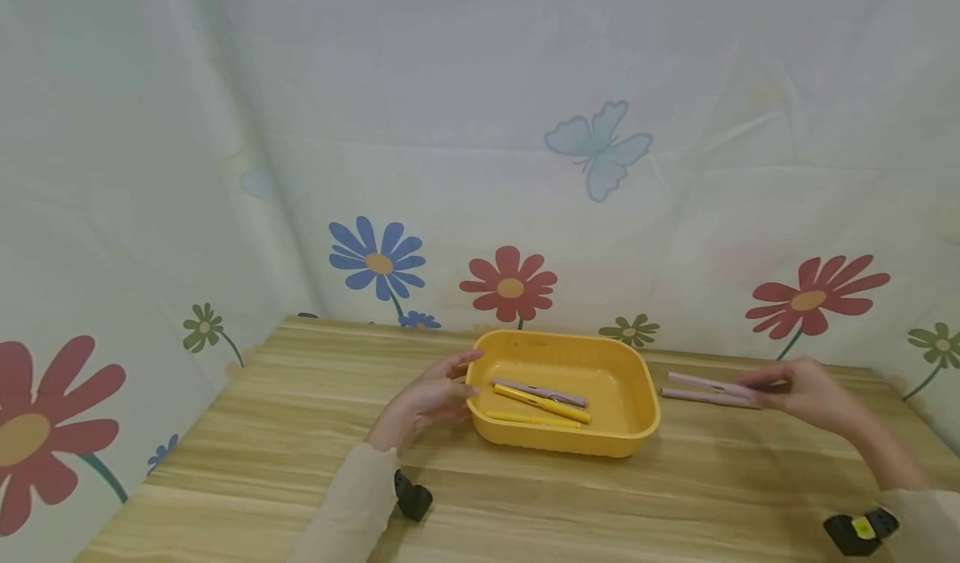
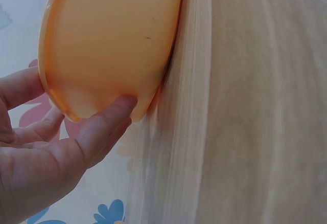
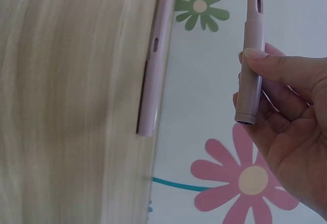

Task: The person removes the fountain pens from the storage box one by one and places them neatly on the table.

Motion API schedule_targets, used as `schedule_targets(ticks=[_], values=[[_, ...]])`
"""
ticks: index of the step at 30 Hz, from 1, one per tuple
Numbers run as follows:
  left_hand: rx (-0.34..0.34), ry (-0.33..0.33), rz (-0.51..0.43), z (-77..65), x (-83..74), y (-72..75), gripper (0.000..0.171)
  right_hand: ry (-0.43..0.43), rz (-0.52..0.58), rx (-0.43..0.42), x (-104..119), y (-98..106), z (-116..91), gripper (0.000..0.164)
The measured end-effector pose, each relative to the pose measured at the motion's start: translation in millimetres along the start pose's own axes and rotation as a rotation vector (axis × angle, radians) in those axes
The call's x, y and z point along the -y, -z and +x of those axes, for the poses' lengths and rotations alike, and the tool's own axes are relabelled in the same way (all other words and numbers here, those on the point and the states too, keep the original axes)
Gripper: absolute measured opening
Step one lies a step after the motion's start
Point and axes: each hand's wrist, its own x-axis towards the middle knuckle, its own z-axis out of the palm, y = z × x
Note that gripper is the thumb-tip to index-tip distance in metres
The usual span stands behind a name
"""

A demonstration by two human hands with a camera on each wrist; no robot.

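Note:
My left hand (image 1: 427,396) holds the left end of a yellow plastic basket (image 1: 566,445), one finger over the rim and another digit along the outer wall. Inside the basket are a mauve pen (image 1: 517,387) and two yellow pens, one (image 1: 551,406) lying across the middle, the other (image 1: 525,419) along the near side. To the right of the basket, my right hand (image 1: 806,392) pinches a mauve pen (image 3: 250,70) near one end, between thumb and fingers. A paler pink pen (image 3: 154,70) lies on the table close by.
The basket and pens are on a wood-grain table (image 1: 247,438). Directly behind its back edge hangs a pale cloth (image 1: 450,130) printed with flowers and a butterfly, which also covers the left side. Black wrist devices (image 1: 412,496) sit by both sleeves.

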Motion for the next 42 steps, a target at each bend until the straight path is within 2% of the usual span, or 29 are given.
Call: schedule_targets(ticks=[5,11,18,27,42], values=[[-0.004,-0.002,-0.001,-0.1,0.4,0.1,0.06,0.015,0.047,-0.005,-15,-5,-4,0.017],[-0.009,-0.002,-0.005,-0.7,0.2,-0.1,0.06,-0.02,0.109,0.056,-27,-10,-5,0.019],[-0.015,0.006,-0.003,2.0,-1.0,-0.2,0.06,-0.116,0.089,0.086,-32,-16,-7,0.023],[-0.024,0.014,0.011,3.4,-2.7,-0.1,0.06,-0.072,0.065,0.097,-38,-23,-3,0.019],[0.008,0.002,-0.007,0.4,-1.0,0.8,0.062,-0.092,0.022,0.137,-44,-32,3,0.019]])
